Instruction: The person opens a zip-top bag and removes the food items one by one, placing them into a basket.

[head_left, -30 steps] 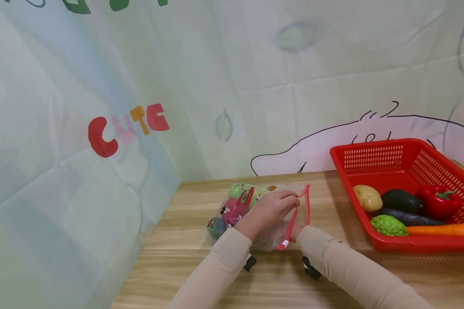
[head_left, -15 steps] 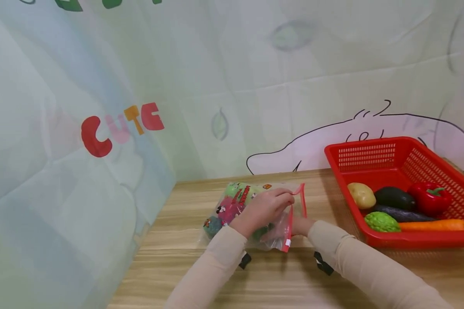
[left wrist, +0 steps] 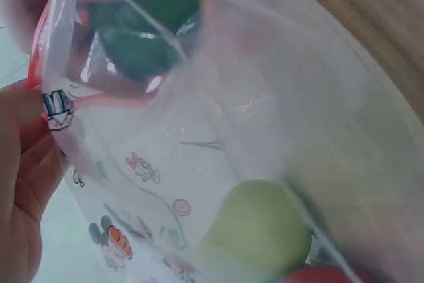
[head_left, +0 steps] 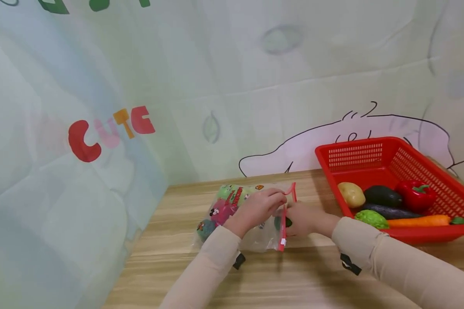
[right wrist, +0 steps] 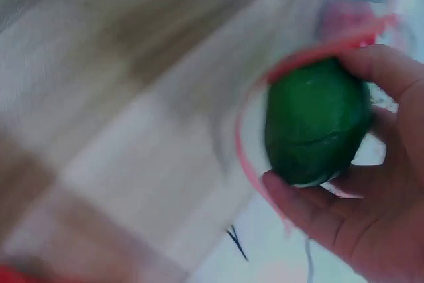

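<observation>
A clear zip bag [head_left: 255, 243] with a pink-red zip edge and printed cartoons lies on the table. My left hand [head_left: 255, 210] pinches the upper edge of its mouth, thumb on the plastic in the left wrist view. At the opening, my right hand [head_left: 307, 219] grips a smooth, dark green rounded fruit or vegetable [right wrist: 318, 124]. Thumb and fingers curl round its sides, and the pink edge passes right by it. Deeper in the bag sit a green pear [left wrist: 262, 230], a red thing [left wrist: 321, 274] partly hidden, and a bluish round thing [head_left: 206, 230].
To the right stands a red plastic basket [head_left: 417, 234]. In it lie a potato [head_left: 351, 195], a red bell pepper [head_left: 415, 195], a carrot [head_left: 419, 221], a lumpy green vegetable [head_left: 371, 219] and dark elongated vegetables. A printed cloth hangs behind the wooden table [head_left: 278, 283].
My right hand has drawn back rightward from inside the bag to its mouth, bringing the green thing along. My left hand keeps its pinch on the edge. The head view has turned slightly right.
</observation>
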### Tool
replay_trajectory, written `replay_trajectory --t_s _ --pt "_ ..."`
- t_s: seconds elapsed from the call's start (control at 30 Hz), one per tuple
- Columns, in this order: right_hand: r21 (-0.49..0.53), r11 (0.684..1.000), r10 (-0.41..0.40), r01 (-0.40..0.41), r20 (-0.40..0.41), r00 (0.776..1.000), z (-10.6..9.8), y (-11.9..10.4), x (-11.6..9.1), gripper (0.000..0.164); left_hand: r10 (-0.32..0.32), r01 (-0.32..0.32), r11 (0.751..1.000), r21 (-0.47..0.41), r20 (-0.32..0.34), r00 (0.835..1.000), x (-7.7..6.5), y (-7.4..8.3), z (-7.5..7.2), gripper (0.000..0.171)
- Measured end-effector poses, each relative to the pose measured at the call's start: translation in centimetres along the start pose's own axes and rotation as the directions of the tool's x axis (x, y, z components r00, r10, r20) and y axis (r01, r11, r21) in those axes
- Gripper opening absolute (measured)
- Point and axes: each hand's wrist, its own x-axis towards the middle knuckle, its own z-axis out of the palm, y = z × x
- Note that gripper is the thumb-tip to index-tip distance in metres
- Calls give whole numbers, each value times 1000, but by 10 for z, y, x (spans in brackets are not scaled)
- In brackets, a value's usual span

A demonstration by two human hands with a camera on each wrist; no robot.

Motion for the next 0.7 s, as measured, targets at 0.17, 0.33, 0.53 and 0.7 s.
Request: replay_trajectory --t_s 0.17,0.33,0.53,0.7 --pt "-26 988 154 -152 85 984 -36 -10 -17 56 -11 11 1000 -2 -1 1000 -2 -3 -1 21" --pt "5 981 193 -194 53 980 -68 -4 -36 72 1 0 1000 17 -37 999 -2 -4 1 19" --pt "111 946 308 -304 -16 951 -102 36 -49 68 0 1 1000 16 -40 999 -4 -1 5 16" --pt "158 908 401 -389 -48 915 -106 98 -55 79 14 -13 1000 23 -37 999 -6 2 5 16"
